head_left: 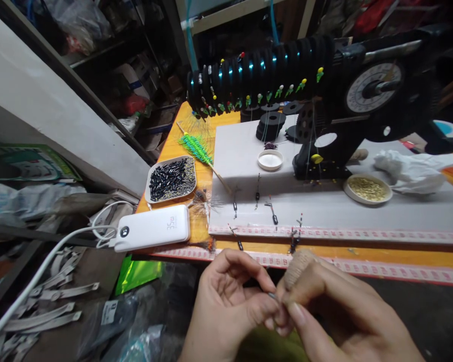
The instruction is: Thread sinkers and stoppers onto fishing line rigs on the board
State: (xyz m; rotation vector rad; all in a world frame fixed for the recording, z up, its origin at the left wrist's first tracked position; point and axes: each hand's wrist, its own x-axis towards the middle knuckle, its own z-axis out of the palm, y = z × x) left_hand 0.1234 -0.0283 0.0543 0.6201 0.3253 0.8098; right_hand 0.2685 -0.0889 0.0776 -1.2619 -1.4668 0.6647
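Just in front of the table edge, my left hand (226, 306) pinches a tiny dark piece (272, 295) between thumb and forefinger. My right hand (335, 306) meets it fingertip to fingertip, its thumb and forefinger pressed together; what lies between them is too small to make out. A tan wrap (299, 271) covers one right finger. Beyond the hands, several small black-bodied pieces with wire ends, such as one (275, 218) in the middle, lie on the white board (324, 216). A tray (172, 179) of small black cylinders and metal bits stands to the left.
A black machine (324, 120) carries rows of spools with coloured pins (260, 75). Round it are a dish of golden bits (368, 189), a white lid (270, 160) and crumpled tissue (411, 171). At left lie a cabled power bank (151, 229) and a green brush (196, 148). Measuring tape (347, 269) lines the edge.
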